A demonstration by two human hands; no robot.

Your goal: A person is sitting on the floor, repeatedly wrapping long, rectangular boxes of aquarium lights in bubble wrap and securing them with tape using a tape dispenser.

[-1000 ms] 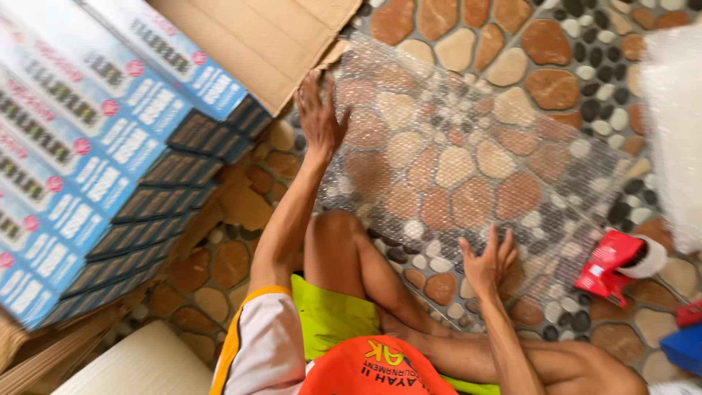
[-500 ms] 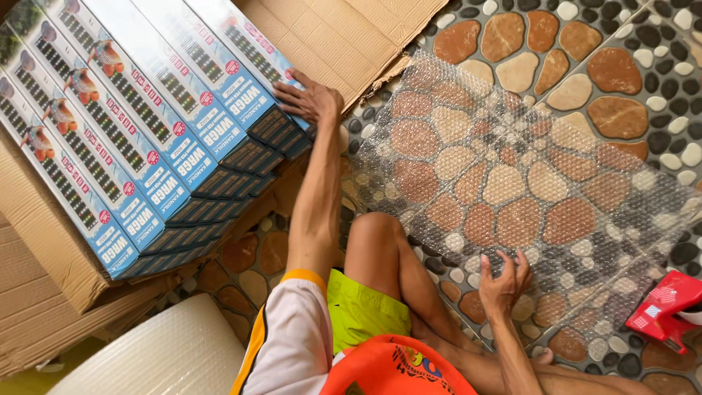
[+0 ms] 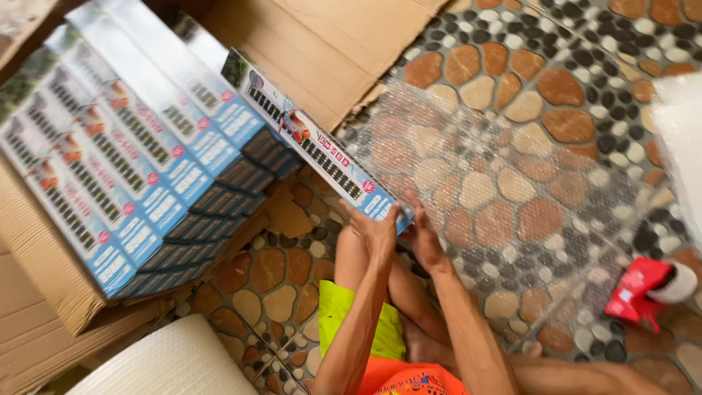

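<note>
Left hand and right hand both clamp the near end of a long box, angled off the stack at left, bubble wrap spread flat on floor right.

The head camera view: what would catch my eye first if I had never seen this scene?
Probably the long blue box at the centre, gripped at its near end by the left hand and the right hand. To the left, a stack of matching blue boxes fills an open cardboard carton. A sheet of bubble wrap lies spread over the pebble-patterned floor on the right, with a red tape dispenser at its lower right edge.
</note>
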